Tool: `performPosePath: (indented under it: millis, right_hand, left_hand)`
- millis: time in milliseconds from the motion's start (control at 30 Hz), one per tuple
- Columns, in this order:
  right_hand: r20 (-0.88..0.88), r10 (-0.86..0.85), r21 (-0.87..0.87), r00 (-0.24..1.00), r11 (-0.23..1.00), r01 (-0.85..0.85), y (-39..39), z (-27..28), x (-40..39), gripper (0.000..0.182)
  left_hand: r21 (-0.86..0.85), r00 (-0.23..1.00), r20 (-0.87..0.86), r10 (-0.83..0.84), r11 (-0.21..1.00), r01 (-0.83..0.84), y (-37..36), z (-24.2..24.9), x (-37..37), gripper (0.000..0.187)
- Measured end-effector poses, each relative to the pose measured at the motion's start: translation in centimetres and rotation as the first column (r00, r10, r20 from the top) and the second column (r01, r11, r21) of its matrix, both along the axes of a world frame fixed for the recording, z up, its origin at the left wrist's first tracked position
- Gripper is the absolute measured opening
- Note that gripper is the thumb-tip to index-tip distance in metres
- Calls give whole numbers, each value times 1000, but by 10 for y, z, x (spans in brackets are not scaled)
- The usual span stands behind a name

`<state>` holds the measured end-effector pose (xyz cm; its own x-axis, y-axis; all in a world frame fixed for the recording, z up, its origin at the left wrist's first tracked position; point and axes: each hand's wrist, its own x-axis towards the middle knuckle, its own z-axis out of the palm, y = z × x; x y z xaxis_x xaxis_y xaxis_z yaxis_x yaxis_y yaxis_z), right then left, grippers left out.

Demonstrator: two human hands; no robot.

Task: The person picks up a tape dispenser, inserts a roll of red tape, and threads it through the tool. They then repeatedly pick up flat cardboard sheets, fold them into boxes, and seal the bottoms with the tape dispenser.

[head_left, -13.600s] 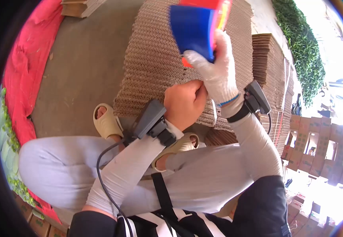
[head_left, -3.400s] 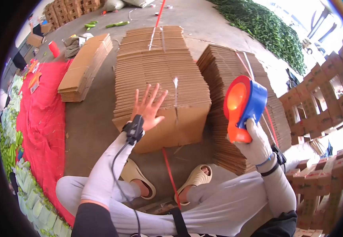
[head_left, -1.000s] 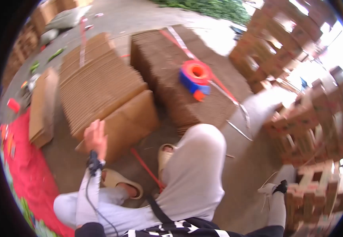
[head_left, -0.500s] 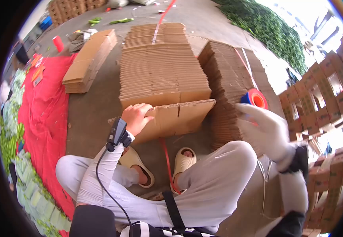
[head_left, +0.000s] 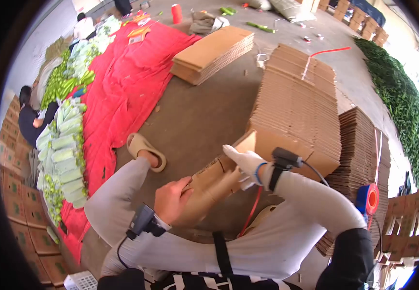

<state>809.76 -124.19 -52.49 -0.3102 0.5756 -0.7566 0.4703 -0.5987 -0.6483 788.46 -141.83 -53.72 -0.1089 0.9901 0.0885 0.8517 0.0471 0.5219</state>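
Note:
A brown cardboard box, partly unfolded and blurred, is tilted between my knees. My bare left hand grips its near left edge, fingers bent over the cardboard. On the far right side, my right hand in a white glove holds the box, its thumb up by a raised flap and its fingers partly hidden. Just beyond stands a large stack of flat cardboard boxes. A second stack is to its right, with a blue and red tape roll by its near end.
Flat cardboard pieces lie ahead on the floor. A red cloth spreads along the left, beside piled green vegetables. Two people are at the far left. Leafy greens and stacked cartons line the right.
My view has swung left. The folded cardboard is now opened out between my hands and nearer my body. My right hand has moved from the right-hand stack and tape roll onto the box.

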Motion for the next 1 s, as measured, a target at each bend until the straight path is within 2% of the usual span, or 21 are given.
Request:
performPosePath:
  millis: [100, 200, 267, 300, 333, 367, 400, 433, 467, 500, 533, 600, 633, 667, 700, 767, 833, 867, 900, 933, 1000]
  right_hand:
    - [-4, 73, 126, 997, 989, -72, -4, -41, -55, 78]
    - [-10, 53, 269, 999, 962, -48, -15, -48, -83, 70]
    - [98, 249, 373, 964, 889, -267, 1, -34, -97, 57]
    - [304, 394, 284, 867, 832, -477, 16, -28, -106, 54]
    - [210, 422, 471, 882, 747, -470, 19, -33, -109, 45]
    - [158, 493, 666, 855, 586, -461, 29, -70, -112, 37]
    - [389, 587, 864, 710, 35, -502, 23, -44, -95, 35]
    - [266, 517, 871, 814, 234, -433, 4, -2, -73, 34]
    - [128, 410, 855, 903, 416, -309, -17, 41, -50, 34]
    - [83, 349, 788, 933, 551, -276, -32, 68, -25, 35]
    - [-1, 270, 830, 963, 538, -150, -43, 60, -3, 35]
    - [-5, 153, 742, 988, 663, -99, -69, 98, 46, 29]
    - [91, 86, 915, 992, 386, -117, -79, 95, 71, 27]
    - [174, -1, 982, 985, 73, -173, -87, 89, 97, 27]
    - [221, -174, 975, 960, 67, -213, -95, 89, 127, 25]
    - [293, -479, 953, 827, 74, -295, -108, 92, 194, 22]
    - [492, -621, 864, 610, 263, -429, -112, 73, 285, 22]
    - [690, -602, 717, 402, 489, -497, -113, 62, 339, 27]
    - [606, -727, 763, 322, 419, -492, -122, 37, 391, 31]
    - [579, -761, 784, 292, 420, -458, -131, 45, 403, 24]
    - [511, -793, 843, 332, 386, -376, -127, 51, 408, 24]
  left_hand:
    - [46, 991, -35, 129, 991, -128, -20, -25, -17, 28]
    - [101, 976, -18, 219, 971, -216, -32, -36, -35, 27]
    - [66, 955, -135, 265, 964, -258, -36, -47, -51, 29]
    - [60, 955, -174, 241, 970, -234, -26, -58, -56, 30]
    - [67, 937, -252, 242, 970, -233, -27, -79, -69, 34]
    - [101, 953, -199, 230, 972, -213, -27, -90, -82, 37]
    - [-52, 979, -112, 173, 982, -179, -22, -84, -91, 45]
    - [-199, 997, -3, 80, 977, -79, -19, -73, -101, 58]
    - [-226, 995, 90, -54, 971, 73, -21, -70, -113, 69]
    - [-198, 981, 159, -107, 971, 138, -26, -67, -115, 68]
    - [-173, 966, 218, -142, 968, 181, -31, -67, -121, 66]
    - [-301, 954, 282, -100, 935, 186, -31, -78, -146, 68]
    - [-270, 982, 168, -85, 954, 129, -26, -73, -146, 63]
    - [-229, 997, 57, -53, 971, 64, -27, -67, -142, 61]
    - [-174, 999, -49, -3, 985, -6, -28, -64, -140, 64]
    - [-168, 988, 154, 8, 986, 18, -11, -112, -185, 59]
    - [-166, 953, 303, -10, 984, 63, -3, -123, -197, 60]
    - [-165, 938, 346, -39, 981, 101, 9, -106, -191, 58]
    - [-158, 920, 387, -65, 978, 136, 23, -93, -183, 57]
    - [-168, 948, 307, -83, 976, 140, 30, -88, -174, 58]
    - [-218, 991, 120, -66, 972, 92, 22, -74, -157, 61]
